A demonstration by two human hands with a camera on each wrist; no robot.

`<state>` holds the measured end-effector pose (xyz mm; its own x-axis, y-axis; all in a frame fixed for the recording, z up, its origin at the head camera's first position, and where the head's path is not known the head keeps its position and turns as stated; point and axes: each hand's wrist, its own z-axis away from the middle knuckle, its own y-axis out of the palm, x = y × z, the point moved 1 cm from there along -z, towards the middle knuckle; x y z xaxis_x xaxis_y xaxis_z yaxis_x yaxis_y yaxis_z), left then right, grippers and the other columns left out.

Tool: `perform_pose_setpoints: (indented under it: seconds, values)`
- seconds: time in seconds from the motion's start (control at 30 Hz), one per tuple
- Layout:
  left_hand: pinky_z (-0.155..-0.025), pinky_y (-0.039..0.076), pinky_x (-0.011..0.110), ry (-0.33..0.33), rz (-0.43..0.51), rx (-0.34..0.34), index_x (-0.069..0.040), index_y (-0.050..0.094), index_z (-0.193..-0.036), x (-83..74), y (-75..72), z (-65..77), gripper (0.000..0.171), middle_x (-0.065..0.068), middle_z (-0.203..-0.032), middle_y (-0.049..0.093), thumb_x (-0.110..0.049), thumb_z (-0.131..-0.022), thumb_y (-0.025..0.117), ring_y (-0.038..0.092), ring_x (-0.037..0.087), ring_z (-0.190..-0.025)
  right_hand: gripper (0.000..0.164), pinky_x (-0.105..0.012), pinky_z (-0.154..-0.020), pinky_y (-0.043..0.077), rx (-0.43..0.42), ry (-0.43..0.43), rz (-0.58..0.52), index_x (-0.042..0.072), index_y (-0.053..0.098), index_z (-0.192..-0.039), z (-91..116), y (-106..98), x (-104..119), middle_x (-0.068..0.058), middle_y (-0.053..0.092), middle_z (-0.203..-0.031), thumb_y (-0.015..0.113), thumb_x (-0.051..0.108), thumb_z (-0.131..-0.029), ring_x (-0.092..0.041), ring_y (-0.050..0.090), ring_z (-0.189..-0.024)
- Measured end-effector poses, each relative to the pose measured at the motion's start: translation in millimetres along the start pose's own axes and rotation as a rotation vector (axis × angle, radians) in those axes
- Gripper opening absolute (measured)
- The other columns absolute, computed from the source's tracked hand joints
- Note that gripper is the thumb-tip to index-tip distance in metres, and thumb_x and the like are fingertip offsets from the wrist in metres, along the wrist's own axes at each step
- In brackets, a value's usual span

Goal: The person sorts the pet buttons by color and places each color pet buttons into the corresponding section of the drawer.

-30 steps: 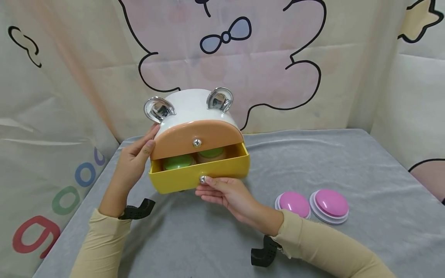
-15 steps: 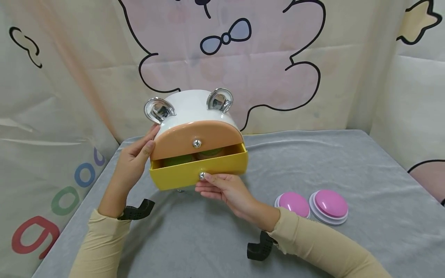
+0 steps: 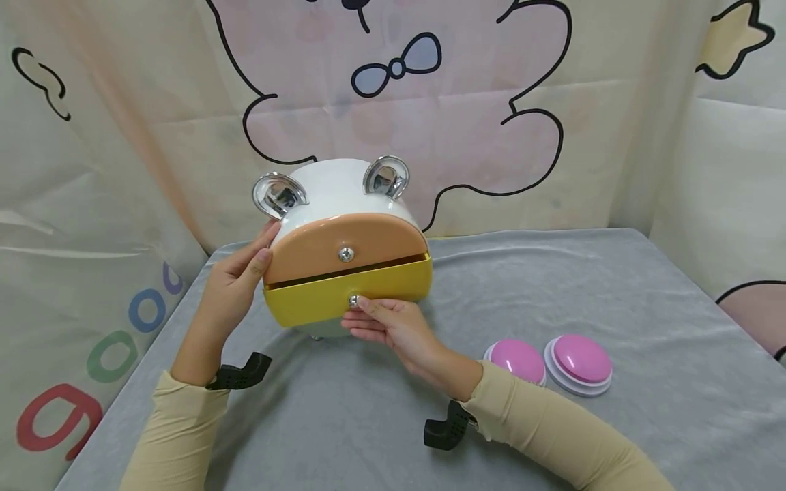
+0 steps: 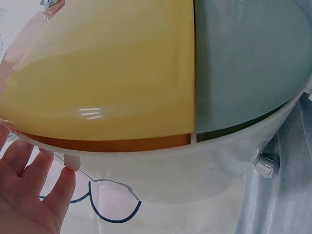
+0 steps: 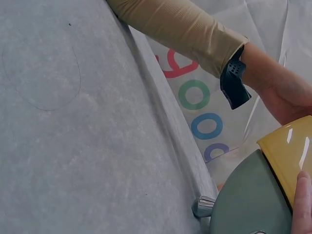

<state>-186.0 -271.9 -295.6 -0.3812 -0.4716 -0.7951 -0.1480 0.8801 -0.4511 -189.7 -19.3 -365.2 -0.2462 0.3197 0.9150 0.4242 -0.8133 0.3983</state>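
Nearest, two beige sleeves reach in over the grey cloth (image 3: pixel 675 307), a black wrist mount (image 3: pixel 447 426) below the right cuff. To the right, two pink-domed discs (image 3: pixel 518 359) (image 3: pixel 580 360) lie side by side. Left of them, the right hand (image 3: pixel 396 331) pinches the silver knob (image 3: pixel 353 301) of the yellow drawer (image 3: pixel 393 281), which juts slightly out, a narrow dark gap along its top, above a pale green front (image 4: pixel 253 63). The left hand (image 3: pixel 230 283) grips the left side of the white cabinet (image 3: pixel 334 184), thumb by its orange front (image 3: pixel 313 242). The cabinet stands left of centre toward the far edge, two silver ears (image 3: pixel 279 196) on top; beyond hangs a patterned backdrop (image 3: pixel 479 150).
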Motion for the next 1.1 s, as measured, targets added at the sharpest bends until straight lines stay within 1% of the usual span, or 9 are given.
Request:
perform_pose_setpoints:
  seconds: [0.17,0.3,0.43,0.57,0.8,0.93,1.1]
  values:
    - [-0.108,0.035,0.005,-0.014,-0.006,-0.001,-0.026,0.047,-0.148,0.2,-0.3,0.2,0.043,-0.010,-0.156,0.042,-0.030,-0.105,0.048,0.033,0.003,-0.148,0.035,-0.028,-0.083,0.062,-0.001,-0.003,0.005,-0.017,0.059,-0.122,-1.4,0.4,1.3,-0.003,0.077,-0.090,0.055,0.012,-0.102,-0.011,0.075,-0.086]
    - [-0.108,0.035,0.005,-0.013,-0.002,-0.006,-0.026,0.048,-0.147,0.4,-0.2,0.0,0.042,-0.011,-0.155,0.043,-0.029,-0.105,0.048,0.033,0.002,-0.147,0.035,-0.027,-0.082,0.062,-0.003,-0.002,0.008,-0.017,0.058,-0.122,-3.8,-0.3,1.8,-0.003,0.077,-0.090,0.055,0.012,-0.102,-0.011,0.075,-0.085]
    - [-0.108,0.036,0.005,0.002,0.019,-0.007,-0.024,0.049,-0.147,0.1,0.5,-0.3,0.042,-0.011,-0.154,0.044,-0.028,-0.105,0.049,0.034,0.001,-0.147,0.036,-0.028,-0.083,0.062,0.001,-0.016,0.018,-0.016,0.059,-0.123,-6.1,-0.8,1.7,-0.005,0.077,-0.094,0.056,0.012,-0.102,-0.011,0.075,-0.086]
    - [-0.107,0.036,0.004,0.003,0.019,-0.009,-0.023,0.049,-0.147,0.1,0.5,-0.3,0.042,-0.011,-0.154,0.044,-0.028,-0.105,0.049,0.035,0.001,-0.146,0.037,-0.028,-0.084,0.062,0.005,-0.024,0.024,-0.016,0.059,-0.123,-7.2,-0.8,1.6,-0.007,0.078,-0.097,0.057,0.014,-0.101,-0.012,0.076,-0.087]
    - [-0.106,0.037,0.005,-0.016,0.009,-0.010,-0.025,0.049,-0.147,0.7,0.4,-0.1,0.042,-0.012,-0.154,0.044,-0.030,-0.105,0.049,0.035,0.001,-0.146,0.037,-0.031,-0.087,0.061,-0.006,-0.009,0.008,-0.015,0.059,-0.124,-8.2,0.1,3.8,-0.005,0.078,-0.095,0.057,0.014,-0.101,-0.012,0.076,-0.087]
    - [-0.106,0.038,0.005,-0.016,0.015,-0.012,-0.024,0.050,-0.146,0.4,0.7,0.0,0.042,-0.012,-0.153,0.045,-0.029,-0.105,0.049,0.035,0.001,-0.146,0.037,-0.031,-0.087,0.061,-0.002,0.000,0.012,-0.015,0.058,-0.125,-8.0,0.4,4.8,-0.005,0.078,-0.096,0.056,0.014,-0.102,-0.012,0.076,-0.088]
    - [-0.106,0.038,0.005,-0.032,0.006,-0.011,-0.026,0.049,-0.147,-0.7,0.5,0.6,0.042,-0.012,-0.154,0.044,-0.032,-0.105,0.049,0.035,0.002,-0.146,0.038,-0.030,-0.087,0.061,-0.003,0.003,0.014,-0.015,0.058,-0.126,-7.8,0.4,4.4,-0.003,0.077,-0.095,0.056,0.014,-0.102,-0.011,0.075,-0.088]
